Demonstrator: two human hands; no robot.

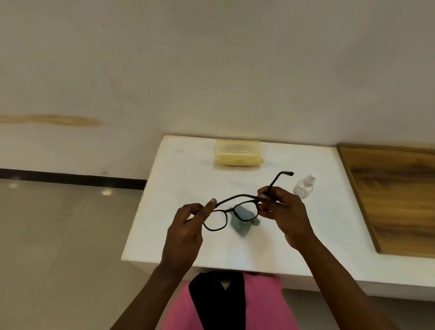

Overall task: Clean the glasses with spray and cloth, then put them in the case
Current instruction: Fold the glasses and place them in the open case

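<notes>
The glasses (230, 213) are held up above the white table (186, 172) by both hands, lenses facing down toward the wearer of the camera. The left hand (187, 226) is closed on the frame's left end, the hinge corner being pinched between thumb and forefinger. The right hand (282, 211) is curled round the frame's right end — its fingers are wrapped at the hinge, where one temple arm is seen unfolded and pointing up and away to the right. The other temple arm is laid folded along the top of the frame, running between the two hands.

Under the glasses, on the table top, a crumpled grey-blue cloth (242, 226) is lying; part of it is seen through the right-hand lens. It is touched by neither hand. A small clear spray bottle (304, 185) with a pale cap is stood upright on the table just beyond the right hand, apart from it. The yellow translucent case (238, 152) is set near the table's far edge, close to the wall (204, 62), with its lid shut — well apart from the glasses.

To the right of the table a wooden panel (406, 195) is seen. A pink and black garment (222, 316) is visible at the lower edge, and a pale tiled floor (49, 241) on the left.
</notes>
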